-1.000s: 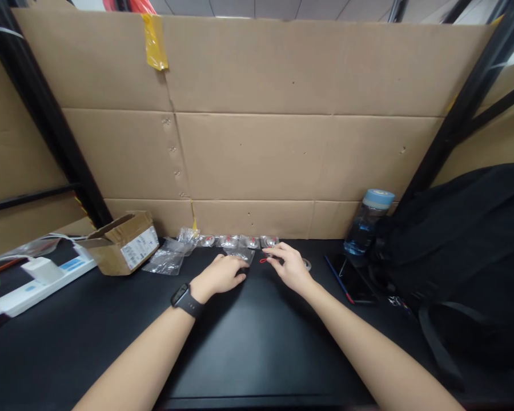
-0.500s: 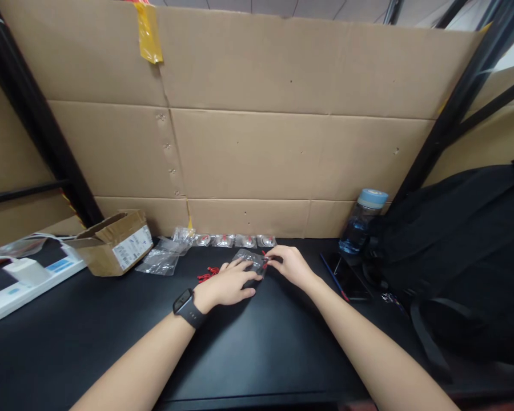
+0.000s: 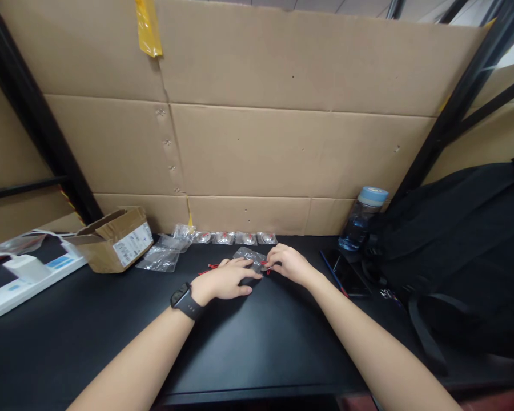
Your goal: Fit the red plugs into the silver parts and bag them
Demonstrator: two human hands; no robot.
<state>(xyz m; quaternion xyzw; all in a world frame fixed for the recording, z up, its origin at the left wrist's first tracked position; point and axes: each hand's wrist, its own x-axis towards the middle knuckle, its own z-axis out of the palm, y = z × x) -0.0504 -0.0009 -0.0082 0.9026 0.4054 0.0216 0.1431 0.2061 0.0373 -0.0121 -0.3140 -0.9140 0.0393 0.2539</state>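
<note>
My left hand (image 3: 229, 279), with a dark watch on its wrist, lies with spread fingers on the near edge of a clear plastic bag (image 3: 247, 255). Pinched in the fingertips of my right hand (image 3: 289, 264) is a small red cord (image 3: 268, 272), at the bag's right edge. Some red cords (image 3: 213, 266) lie partly covered by my left hand. Behind the hands, several small clear packets (image 3: 224, 237) with round items and bits of red stand in a row along the cardboard.
An open cardboard box (image 3: 111, 242), flat plastic bags (image 3: 159, 257) and a white power strip (image 3: 34, 285) are at the left. A water bottle (image 3: 362, 222), a phone (image 3: 346, 274) and a black backpack (image 3: 462, 251) are at the right. A cardboard wall (image 3: 248, 154) closes the back.
My left hand has shifted slightly left and covers more of the red cords. The red cord at my right fingertips now hangs lower, by the bag's edge. The view has tilted slightly.
</note>
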